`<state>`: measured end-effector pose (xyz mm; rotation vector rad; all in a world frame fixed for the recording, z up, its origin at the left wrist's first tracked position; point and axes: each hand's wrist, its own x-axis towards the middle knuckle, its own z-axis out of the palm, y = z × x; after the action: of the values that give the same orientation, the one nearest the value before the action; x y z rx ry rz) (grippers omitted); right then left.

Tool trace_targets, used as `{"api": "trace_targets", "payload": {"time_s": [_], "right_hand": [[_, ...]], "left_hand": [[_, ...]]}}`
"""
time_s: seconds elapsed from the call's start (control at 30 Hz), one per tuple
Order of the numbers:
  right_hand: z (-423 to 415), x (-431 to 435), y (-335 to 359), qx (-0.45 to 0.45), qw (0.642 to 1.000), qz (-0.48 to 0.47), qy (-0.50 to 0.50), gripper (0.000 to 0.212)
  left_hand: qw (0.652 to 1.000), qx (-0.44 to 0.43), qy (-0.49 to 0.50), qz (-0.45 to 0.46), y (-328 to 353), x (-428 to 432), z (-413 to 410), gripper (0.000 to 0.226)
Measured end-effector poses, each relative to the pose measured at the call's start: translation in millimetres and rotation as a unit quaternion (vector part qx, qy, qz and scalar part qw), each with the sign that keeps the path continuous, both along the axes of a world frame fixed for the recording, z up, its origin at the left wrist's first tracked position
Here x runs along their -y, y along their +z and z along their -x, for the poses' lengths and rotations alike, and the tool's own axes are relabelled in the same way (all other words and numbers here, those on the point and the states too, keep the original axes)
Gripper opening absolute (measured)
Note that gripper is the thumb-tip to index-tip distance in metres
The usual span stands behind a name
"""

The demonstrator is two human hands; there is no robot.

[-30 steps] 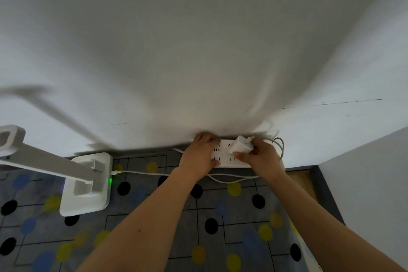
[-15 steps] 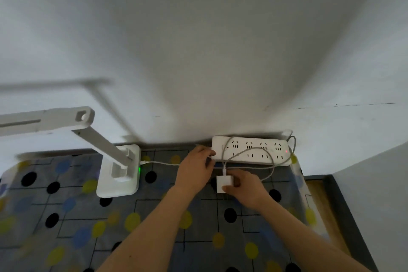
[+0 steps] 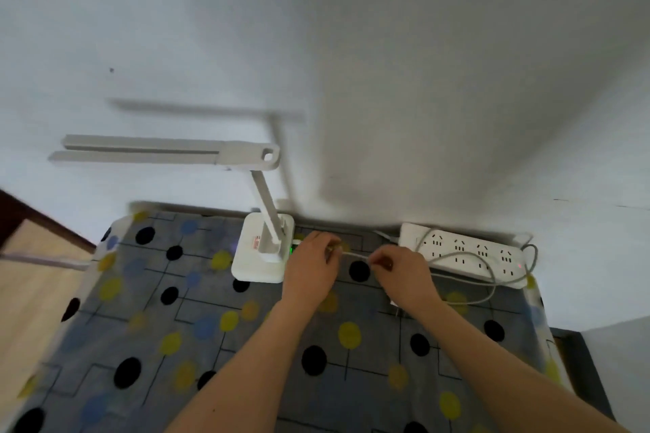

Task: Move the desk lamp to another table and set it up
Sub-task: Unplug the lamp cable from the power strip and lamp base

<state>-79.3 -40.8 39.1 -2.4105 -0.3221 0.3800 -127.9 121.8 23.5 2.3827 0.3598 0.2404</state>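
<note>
White plastic desk lamp (image 3: pixel 262 257), flat head swung out level, stands at back of table on grey cloth with black, yellow and blue dots (image 3: pixel 169 334), base close to wall. Left hand (image 3: pixel 311 269) just beside base, fingers curled, pinching thin white cord (image 3: pixel 353 254) near lamp socket. Right hand (image 3: pixel 404 274) pinches same cord further along; cord taut between. Long white power strip (image 3: pixel 464 251) just right of hands. Likely step: freeing and gathering cord. Grip connector body, not cord; pull straight; steady base; keep slack off strip's grey lead (image 3: pixel 492 283).
</note>
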Motion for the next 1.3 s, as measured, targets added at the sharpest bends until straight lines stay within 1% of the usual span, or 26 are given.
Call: {"api": "trace_targets", "payload": {"time_s": [0.1, 0.13, 0.2, 0.27, 0.33, 0.43, 0.53, 0.67, 0.83, 1.03, 1.17, 1.23, 1.3], "right_hand": [[0, -32, 5, 0.001, 0.999, -0.013, 0.04, 0.011], [1, -44, 5, 0.0, 0.999, -0.014, 0.051, 0.012], [1, -61, 6, -0.004, 0.998, -0.016, 0.065, 0.014], [0, -76, 5, -0.011, 0.997, -0.017, 0.069, 0.015], [-2, -88, 3, -0.014, 0.997, -0.01, 0.071, 0.015], [-6, -107, -1, -0.009, 0.996, 0.01, 0.083, 0.017], [-11, -119, -8, -0.012, 0.996, 0.035, 0.085, 0.018], [-17, -133, -20, -0.019, 0.993, 0.069, 0.095, 0.019], [-25, -143, -35, -0.041, 0.987, 0.114, 0.104, 0.025], [-29, -156, -48, -0.006, 0.981, 0.157, 0.116, 0.028], [-30, -159, -54, 0.024, 0.974, 0.188, 0.125, 0.024], [-31, -160, -56, 0.039, 0.971, 0.192, 0.138, 0.02], [-34, -160, -57, 0.057, 0.968, 0.19, 0.154, 0.018]], "left_hand": [[0.997, 0.027, 0.068, 0.002, 7, -20, 14, 0.007], [0.994, 0.035, 0.099, -0.001, 8, -29, 20, 0.009], [0.984, 0.05, 0.169, -0.001, 9, -43, 29, 0.02], [0.97, 0.058, 0.237, 0.021, 7, -56, 35, 0.029], [0.962, 0.046, 0.267, 0.038, 3, -69, 36, 0.043], [0.97, 0.004, 0.228, 0.079, -4, -87, 28, 0.066], [0.977, -0.048, 0.17, 0.122, -11, -98, 18, 0.074], [0.978, -0.058, 0.142, 0.143, -22, -105, 4, 0.067], [0.983, -0.062, 0.102, 0.136, -34, -107, -9, 0.055], [0.987, -0.068, 0.087, 0.115, -41, -109, -17, 0.035], [0.987, -0.061, 0.1, 0.113, -38, -110, -15, 0.047], [0.989, -0.052, 0.09, 0.101, -36, -111, -14, 0.052], [0.993, -0.05, 0.067, 0.083, -33, -114, -15, 0.049]]}}
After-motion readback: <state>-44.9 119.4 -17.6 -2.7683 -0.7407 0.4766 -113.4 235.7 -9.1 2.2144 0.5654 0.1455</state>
